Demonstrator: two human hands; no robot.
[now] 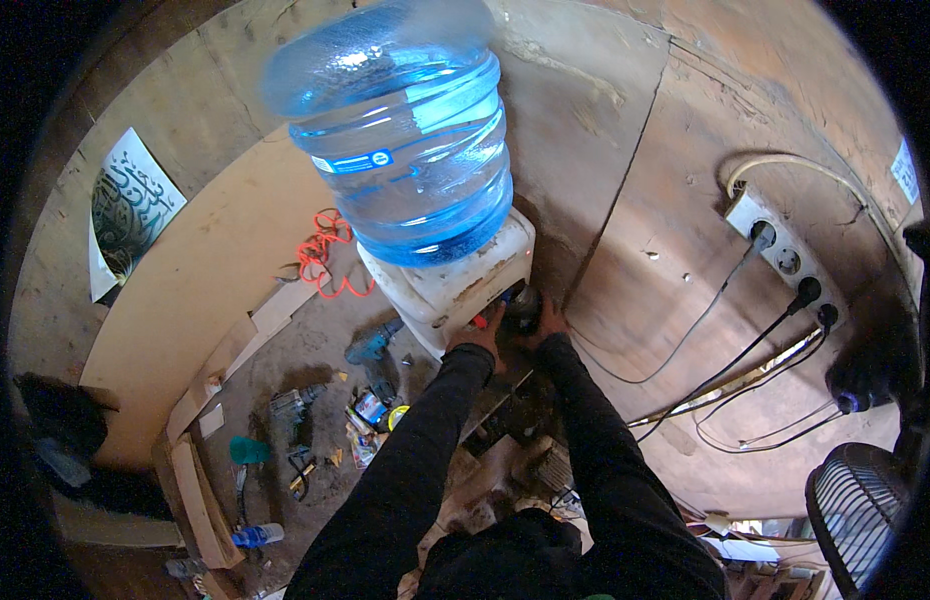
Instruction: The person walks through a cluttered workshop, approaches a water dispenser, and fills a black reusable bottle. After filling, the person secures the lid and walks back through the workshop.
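In front of me stands a white water dispenser (455,295) with stained, worn sides. A large blue water jug (410,165) sits upside down on top of it. My left hand (482,336) is at the dispenser's front, close to a red tap (479,321); its fingertips are partly hidden, so I cannot tell what they grip. My right hand (551,322) is curved round the side of a dark, rounded vessel (525,308) just under the dispenser's front. Shadow hides the vessel's exact kind.
A blue cordless drill (370,343), a grey power tool (295,405) and small cans (369,407) lie on the bench to the left. An orange coiled hose (323,258) is behind them. A power strip (785,250) with trailing cables is at right, above a black fan (860,510).
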